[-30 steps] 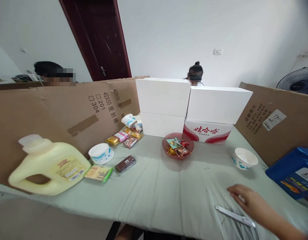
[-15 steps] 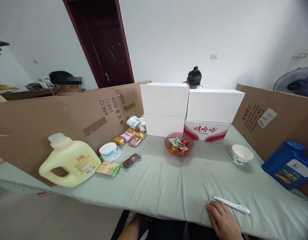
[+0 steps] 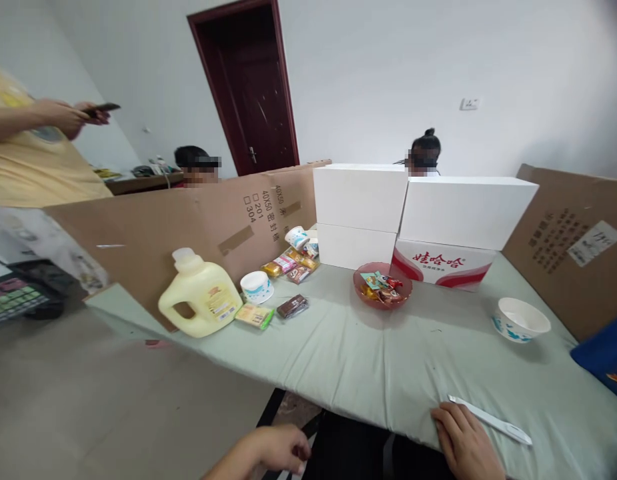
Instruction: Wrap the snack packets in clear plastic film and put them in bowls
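Note:
My left hand [image 3: 283,448] hovers in front of the table edge above the floor, fingers loosely bent, thumb apart and nothing in it. My right hand [image 3: 465,437] lies on the green tablecloth [image 3: 358,353] near the front edge, fingers laid down. Just beyond its fingers is a slim white tool [image 3: 491,419] with a hole at one end; whether they touch is unclear. Further in stands a pink glass bowl [image 3: 382,300] of wrapped snacks. A white paper bowl [image 3: 521,320] with blue print sits at the right.
On the left stand a yellow jug [image 3: 201,300], a paper bowl [image 3: 257,287] and several packaged snacks [image 3: 292,307]. White boxes [image 3: 361,200] line the back, cardboard walls [image 3: 228,220] the sides. A blue bottle [image 3: 605,353] is far right. Another person's hands [image 3: 83,117] hold a dark object.
The view has swung left, so the table contents sit further right. My left hand has come up into view from below the table edge. My right hand stays beside the white tool.

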`<state>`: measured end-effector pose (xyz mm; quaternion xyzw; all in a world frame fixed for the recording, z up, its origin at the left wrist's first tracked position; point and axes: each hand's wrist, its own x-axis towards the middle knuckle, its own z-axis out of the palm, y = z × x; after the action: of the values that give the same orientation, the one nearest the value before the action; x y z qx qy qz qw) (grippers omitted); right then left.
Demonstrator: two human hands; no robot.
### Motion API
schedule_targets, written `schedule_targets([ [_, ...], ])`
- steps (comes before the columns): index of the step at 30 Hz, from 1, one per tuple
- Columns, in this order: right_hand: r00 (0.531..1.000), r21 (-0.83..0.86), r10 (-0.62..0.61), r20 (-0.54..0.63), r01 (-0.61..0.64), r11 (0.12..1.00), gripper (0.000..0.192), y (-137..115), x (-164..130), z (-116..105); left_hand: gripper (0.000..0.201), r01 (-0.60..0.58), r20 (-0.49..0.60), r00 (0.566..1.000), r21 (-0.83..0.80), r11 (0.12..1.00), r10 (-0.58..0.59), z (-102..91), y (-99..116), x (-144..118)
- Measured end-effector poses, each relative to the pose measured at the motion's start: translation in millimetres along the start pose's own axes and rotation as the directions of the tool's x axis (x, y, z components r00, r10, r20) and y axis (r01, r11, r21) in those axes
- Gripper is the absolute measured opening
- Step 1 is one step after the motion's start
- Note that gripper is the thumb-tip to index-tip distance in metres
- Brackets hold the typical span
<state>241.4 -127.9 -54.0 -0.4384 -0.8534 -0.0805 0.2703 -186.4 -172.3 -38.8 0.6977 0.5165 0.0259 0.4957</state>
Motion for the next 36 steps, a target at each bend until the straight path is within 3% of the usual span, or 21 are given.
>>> schedule_targets([
  [2, 1.000, 0.000, -0.019, -0.010, 0.019, 1.000, 0.017, 4, -1, 2, 0.033, -0.077, 0.173, 0.980, -0.126, 0.989, 0.098, -29.7, 21, -13],
  [3, 0.999, 0.000, -0.027, -0.017, 0.027, 1.000, 0.017, 5, -1, 3, 0.034, -0.114, 0.115, 0.985, -0.131, 0.985, 0.129, -50.1, 33, -15],
  [4, 0.999, 0.000, -0.039, -0.023, 0.039, 0.999, 0.017, 7, -2, 3, 0.031, -0.114, -0.056, 0.992, -0.050, 0.992, 0.111, -72.7, 46, -12],
  [5, 0.998, 0.000, -0.050, -0.028, 0.050, 0.999, 0.017, 8, -2, 4, 0.026, -0.018, -0.297, 0.954, 0.092, 0.996, 0.045, -96.4, 58, -7],
  [6, 0.998, -0.001, -0.061, -0.031, 0.061, 0.998, 0.017, 9, -3, 5, 0.024, 0.163, -0.533, 0.846, 0.212, 0.964, -0.026, -119.5, 67, 2],
  [7, 0.997, -0.001, -0.067, -0.031, 0.067, 0.998, 0.017, 10, -3, 5, 0.030, 0.265, -0.635, 0.770, 0.223, 0.938, -0.066, -140.6, 74, 13],
  [9, 0.998, -0.003, -0.059, -0.025, 0.059, 0.998, 0.017, 10, -4, 6, 0.041, 0.403, -0.733, 0.665, 0.194, 0.894, -0.141, -173.5, 79, 36],
  [10, 0.999, -0.003, -0.050, -0.020, 0.050, 0.999, 0.017, 9, -4, 7, 0.045, 0.453, -0.749, 0.637, 0.172, 0.875, -0.182, -184.4, 78, 47],
  [12, 1.000, 0.000, -0.025, -0.004, 0.025, 1.000, 0.016, 7, -4, 7, 0.046, 0.521, -0.759, 0.604, 0.144, 0.842, -0.243, -196.5, 74, 64],
  [14, 1.000, 0.006, -0.001, 0.018, 0.001, 1.000, 0.015, 3, -3, 5, 0.043, 0.542, -0.752, 0.604, 0.142, 0.828, -0.266, -199.4, 70, 74],
  [17, 0.998, 0.016, 0.038, 0.050, -0.039, 0.999, 0.015, -2, 0, 0, 0.038, 0.489, -0.701, 0.671, 0.174, 0.855, -0.242, -194.1, 77, 84],
  [19, 0.996, 0.026, 0.055, 0.068, -0.057, 0.998, 0.016, -6, 2, -3, 0.035, 0.382, -0.611, 0.771, 0.213, 0.899, -0.182, -183.8, 90, 93],
  [22, 0.993, 0.049, 0.074, 0.091, -0.079, 0.996, 0.016, -10, 5, -9, 0.027, 0.114, -0.347, 0.937, 0.245, 0.963, -0.022, -154.3, 117, 111],
  [24, 0.992, 0.060, 0.086, 0.091, -0.091, 0.994, 0.015, -13, 7, -12, 0.024, -0.059, -0.156, 0.983, 0.219, 0.974, 0.095, -126.8, 134, 126],
  [27, 0.993, 0.067, 0.097, 0.071, -0.102, 0.993, 0.015, -16, 9, -14, 0.026, -0.212, -0.045, 0.974, 0.175, 0.961, 0.223, -84.3, 155, 149],
  [29, 0.992, 0.075, 0.112, 0.064, -0.117, 0.990, 0.015, -18, 12, -16, 0.026, -0.259, -0.101, 0.955, 0.174, 0.950, 0.279, -61.1, 163, 162],
  [32, 0.989, 0.120, 0.123, 0.087, -0.133, 0.984, 0.016, -17, 14, -20, 0.021, -0.284, -0.278, 0.901, 0.203, 0.937, 0.333, -37.0, 164, 168],
  [34, 0.986, 0.135, 0.149, 0.073, -0.158, 0.978, 0.016, -9, 12, -24, 0.023, -0.297, -0.418, 0.829, 0.231, 0.926, 0.370, -25.0, 158, 163],
  [36, 0.976, 0.092, 0.218, 0.006, -0.217, 0.972, 0.016, 5, 6, -28, 0.025, -0.320, -0.572, 0.694, 0.297, 0.900, 0.436, -12.3, 148, 151],
])
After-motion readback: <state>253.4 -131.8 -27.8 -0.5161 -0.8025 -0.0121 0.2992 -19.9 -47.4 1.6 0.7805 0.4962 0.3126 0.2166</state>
